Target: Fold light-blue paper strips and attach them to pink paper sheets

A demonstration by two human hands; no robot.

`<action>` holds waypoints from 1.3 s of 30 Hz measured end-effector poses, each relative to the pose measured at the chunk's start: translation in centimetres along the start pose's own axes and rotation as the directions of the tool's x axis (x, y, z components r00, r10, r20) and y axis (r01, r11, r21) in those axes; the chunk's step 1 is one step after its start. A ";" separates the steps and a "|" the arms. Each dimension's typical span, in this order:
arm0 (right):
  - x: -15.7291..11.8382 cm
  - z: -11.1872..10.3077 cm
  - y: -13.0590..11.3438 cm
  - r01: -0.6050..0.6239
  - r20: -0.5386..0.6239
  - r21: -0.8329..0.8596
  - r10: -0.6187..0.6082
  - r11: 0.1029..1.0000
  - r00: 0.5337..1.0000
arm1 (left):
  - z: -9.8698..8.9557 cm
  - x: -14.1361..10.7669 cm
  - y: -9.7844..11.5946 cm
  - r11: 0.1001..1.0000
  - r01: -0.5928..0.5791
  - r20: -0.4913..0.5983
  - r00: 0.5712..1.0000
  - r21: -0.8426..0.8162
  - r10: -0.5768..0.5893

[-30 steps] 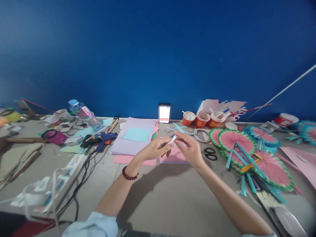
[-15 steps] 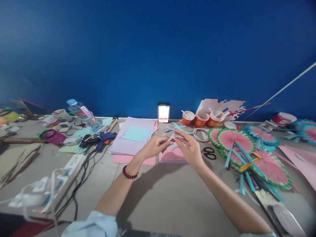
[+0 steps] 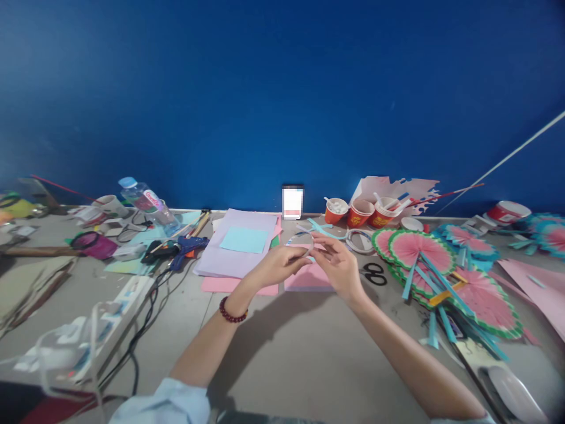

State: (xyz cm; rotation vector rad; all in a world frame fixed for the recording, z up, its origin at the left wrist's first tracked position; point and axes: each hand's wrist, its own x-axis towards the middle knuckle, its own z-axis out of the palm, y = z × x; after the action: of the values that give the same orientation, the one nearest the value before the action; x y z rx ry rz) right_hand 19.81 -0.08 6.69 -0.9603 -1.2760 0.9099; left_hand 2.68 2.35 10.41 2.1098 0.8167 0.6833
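Note:
Above the pink paper (image 3: 309, 280), my left hand (image 3: 279, 265) and my right hand (image 3: 342, 268) meet at their fingertips. Between them is a thin, pale, curved strip (image 3: 311, 248), whose material I cannot make out. The left thumb and fingers pinch its near end, and the right thumb and forefinger close on the other side. Dark-handled scissors (image 3: 375, 274) lie just right of my right hand. A roll of tape (image 3: 359, 241) and light-blue paper strips (image 3: 320, 225) lie behind the hands.
Lilac sheets (image 3: 212, 259) with a light-blue sheet (image 3: 245, 239) lie to the left. A lit phone (image 3: 292, 203) leans on the blue wall. Red paper cups (image 3: 359, 215) stand behind. Watermelon-patterned paper fans (image 3: 421, 250) spread rightward; a blue glue gun (image 3: 188, 247) and power strip (image 3: 115, 324) lie left.
The strip between my fingertips has turned and now shows as a thin curve. My left hand has shifted slightly lower; both hands stay together in nearly the same place.

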 end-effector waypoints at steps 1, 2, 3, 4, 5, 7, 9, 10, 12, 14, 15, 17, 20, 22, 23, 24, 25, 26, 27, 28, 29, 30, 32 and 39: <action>0.0 0.0 -0.1 -0.003 0.002 0.013 0.003 1.000 1.000 | 0.0 0.0 0.0 1.000 -0.008 -0.002 1.000 0.002 0.008; 0.1 0.0 -0.2 -0.005 0.005 0.024 0.005 1.000 1.000 | 0.0 0.0 0.0 1.000 -0.015 -0.003 1.000 0.007 0.015; 0.1 0.0 -0.3 -0.006 0.009 0.034 0.006 0.999 1.000 | 0.0 0.0 0.0 1.000 -0.019 -0.003 1.000 0.015 0.019; 0.1 0.0 -0.4 -0.005 0.012 0.040 0.005 0.999 1.000 | 0.0 0.0 0.0 0.999 -0.020 -0.002 1.000 0.028 0.020; 0.1 0.0 -0.5 -0.001 0.011 0.043 0.000 0.999 1.000 | 0.0 0.0 -0.1 0.999 -0.019 -0.001 1.000 0.044 0.019; 0.0 0.0 -0.5 0.010 0.004 0.027 -0.010 1.000 1.000 | 0.1 0.0 -0.2 0.997 -0.016 -0.002 1.000 0.076 0.017; -0.1 0.0 -0.5 0.020 -0.003 -0.014 -0.020 1.000 1.000 | 0.1 -0.1 -0.2 0.995 -0.020 -0.005 1.000 0.094 0.021; -0.1 0.0 -0.4 0.024 -0.003 -0.032 -0.024 0.999 1.000 | 0.1 -0.1 -0.2 0.995 -0.025 -0.007 1.000 0.096 0.025; -0.2 0.1 -0.3 0.030 -0.007 -0.033 -0.031 0.999 1.000 | 0.1 0.0 -0.2 0.996 -0.032 -0.010 0.999 0.086 0.033; -0.3 0.2 -0.1 0.026 -0.022 0.001 -0.026 1.000 0.999 | 0.1 0.0 -0.1 0.997 -0.039 -0.014 0.999 0.063 0.040; -0.3 0.3 -0.1 0.023 -0.028 0.012 -0.023 1.000 0.999 | 0.1 0.0 -0.1 0.998 -0.045 -0.017 0.999 0.049 0.046; -0.4 0.4 -0.1 0.037 -0.027 0.008 -0.037 0.999 0.999 | 0.2 0.1 -0.1 0.998 -0.062 -0.024 0.998 0.023 0.063; -0.3 0.3 -0.4 0.101 -0.002 -0.053 -0.102 0.993 0.995 | 0.2 0.1 -0.1 0.997 -0.073 -0.022 0.997 -0.032 0.072; -0.2 0.0 -0.6 0.154 0.029 -0.127 -0.152 0.980 0.988 | 0.1 0.0 -0.1 0.993 -0.047 -0.002 0.999 -0.104 0.047; -0.1 -0.1 -0.7 0.182 0.046 -0.167 -0.177 0.969 0.983 | 0.0 0.0 -0.2 0.988 -0.031 0.006 0.999 -0.152 0.032; -0.1 -0.3 -0.8 0.213 0.064 -0.203 -0.204 0.956 0.977 | -0.1 -0.1 -0.2 0.978 -0.019 0.007 1.000 -0.207 0.021; 0.0 -0.4 -0.9 0.243 0.078 -0.235 -0.231 0.941 0.970 | -0.1 -0.1 -0.3 0.965 -0.012 -0.002 1.000 -0.263 0.012; 0.1 -0.6 -1.0 0.269 0.086 -0.264 -0.255 0.926 0.963 | -0.1 -0.1 -0.4 0.949 -0.013 -0.022 1.000 -0.314 0.007; 0.2 -0.7 -1.2 0.290 0.090 -0.290 -0.276 0.912 0.957 | -0.2 -0.1 -0.5 0.935 -0.017 -0.047 0.999 -0.354 0.000; 0.3 -0.8 -1.3 0.308 0.094 -0.311 -0.293 0.899 0.952 | -0.2 -0.1 -0.7 0.923 -0.020 -0.069 0.998 -0.384 -0.007; 0.3 -0.9 -1.5 0.324 0.104 -0.329 -0.307 0.887 0.946 | -0.2 -0.1 -0.7 0.915 -0.025 -0.088 0.996 -0.403 -0.012; 0.3 -0.9 -1.6 0.340 0.117 -0.341 -0.319 0.876 0.940 | -0.2 0.0 -0.8 0.909 -0.030 -0.105 0.994 -0.415 -0.016; 0.2 -0.8 -1.9 0.366 0.142 -0.361 -0.337 0.858 0.931 | -0.2 0.1 -1.0 0.898 -0.041 -0.134 0.991 -0.438 -0.020; -0.2 -0.4 -1.8 0.259 0.055 -0.369 -0.257 0.892 0.965 | 0.3 0.4 -1.9 0.867 -0.049 -0.224 0.972 -0.497 -0.073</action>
State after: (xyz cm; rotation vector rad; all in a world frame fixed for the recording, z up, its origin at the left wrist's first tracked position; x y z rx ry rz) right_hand 20.18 -0.93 8.25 -1.0485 -1.5742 0.4675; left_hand 2.53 3.40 8.80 1.5689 0.6837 1.0328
